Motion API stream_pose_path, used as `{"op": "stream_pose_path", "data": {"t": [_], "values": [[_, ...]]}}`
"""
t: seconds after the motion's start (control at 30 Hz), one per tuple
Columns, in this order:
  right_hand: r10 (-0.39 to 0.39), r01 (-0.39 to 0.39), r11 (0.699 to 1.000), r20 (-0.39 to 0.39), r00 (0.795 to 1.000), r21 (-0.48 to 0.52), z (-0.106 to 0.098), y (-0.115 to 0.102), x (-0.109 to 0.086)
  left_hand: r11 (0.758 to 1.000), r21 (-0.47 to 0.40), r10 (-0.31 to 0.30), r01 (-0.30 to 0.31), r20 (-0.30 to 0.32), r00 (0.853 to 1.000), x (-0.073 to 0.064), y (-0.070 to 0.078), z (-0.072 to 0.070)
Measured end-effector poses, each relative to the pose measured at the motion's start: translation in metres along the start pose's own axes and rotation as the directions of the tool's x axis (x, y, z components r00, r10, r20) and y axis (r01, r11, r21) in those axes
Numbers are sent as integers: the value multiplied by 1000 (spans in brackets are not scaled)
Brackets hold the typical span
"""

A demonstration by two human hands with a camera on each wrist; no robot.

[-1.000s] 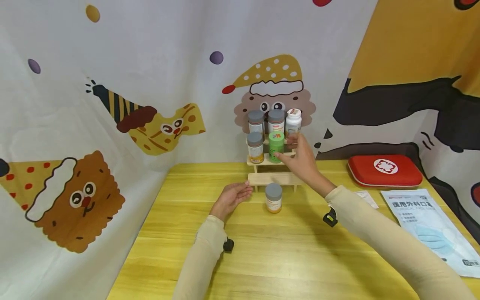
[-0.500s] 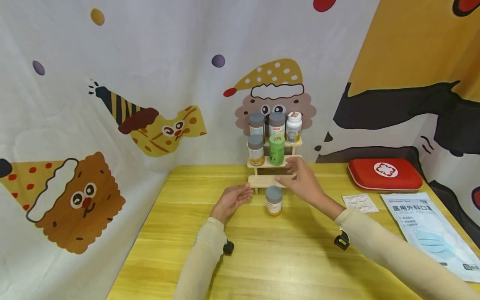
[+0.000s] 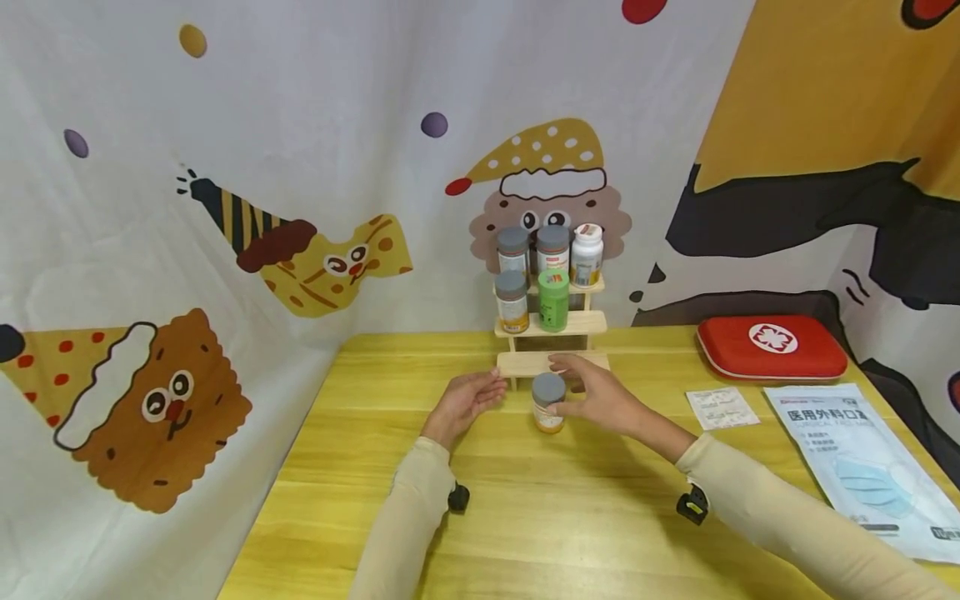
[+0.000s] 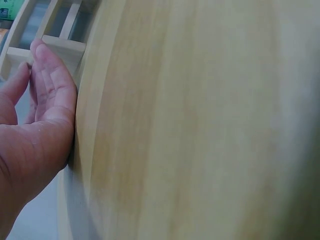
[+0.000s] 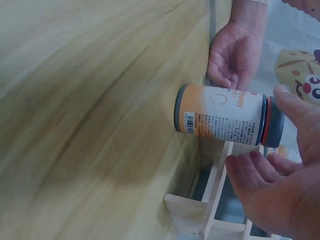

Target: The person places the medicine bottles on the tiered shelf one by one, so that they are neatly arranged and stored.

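On the table in front of the wooden step rack stands an upright pill bottle with a grey cap and orange-and-white label. Around it comes my right hand, its thumb by the cap and its fingers on the far side. In the right wrist view a gap shows between those fingers and the bottle. My left hand rests at the left end of the rack's lowest step, fingers nearly straight; in the left wrist view its fingertips touch the rack's end.
Several bottles stand on the upper steps, among them a green bottle and a white bottle. At the right lie a red first-aid case, a small white packet and a face-mask pack. Behind hangs a printed cloth.
My right hand has come down from beside the green bottle on the middle step to the bottle on the table. The left hand stays at the rack's end.
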State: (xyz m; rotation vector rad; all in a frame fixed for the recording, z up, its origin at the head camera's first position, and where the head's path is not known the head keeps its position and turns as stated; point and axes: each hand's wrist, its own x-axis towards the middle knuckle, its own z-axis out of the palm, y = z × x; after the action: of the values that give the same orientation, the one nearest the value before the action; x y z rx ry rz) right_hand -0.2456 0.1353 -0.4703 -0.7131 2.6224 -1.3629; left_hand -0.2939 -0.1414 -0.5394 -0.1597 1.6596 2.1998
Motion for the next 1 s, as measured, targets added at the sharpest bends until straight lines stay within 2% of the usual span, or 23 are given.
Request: {"op": "stream_pose_path", "data": {"t": [0.3,0.63,1.0], "values": [[-10,10,1000,26,1000,30,5,8,0,1000,-4,7,-7,-7,1000,1,-1,0],[-17,17,999,-6,1000,47,6,12,-1,1000,-15,-1,1,-5,1000,2,-1,0],[36,-39,994,29,999,101,2,13,2,1000,-21,0,0,-15,1000,4,-1,0]]}}
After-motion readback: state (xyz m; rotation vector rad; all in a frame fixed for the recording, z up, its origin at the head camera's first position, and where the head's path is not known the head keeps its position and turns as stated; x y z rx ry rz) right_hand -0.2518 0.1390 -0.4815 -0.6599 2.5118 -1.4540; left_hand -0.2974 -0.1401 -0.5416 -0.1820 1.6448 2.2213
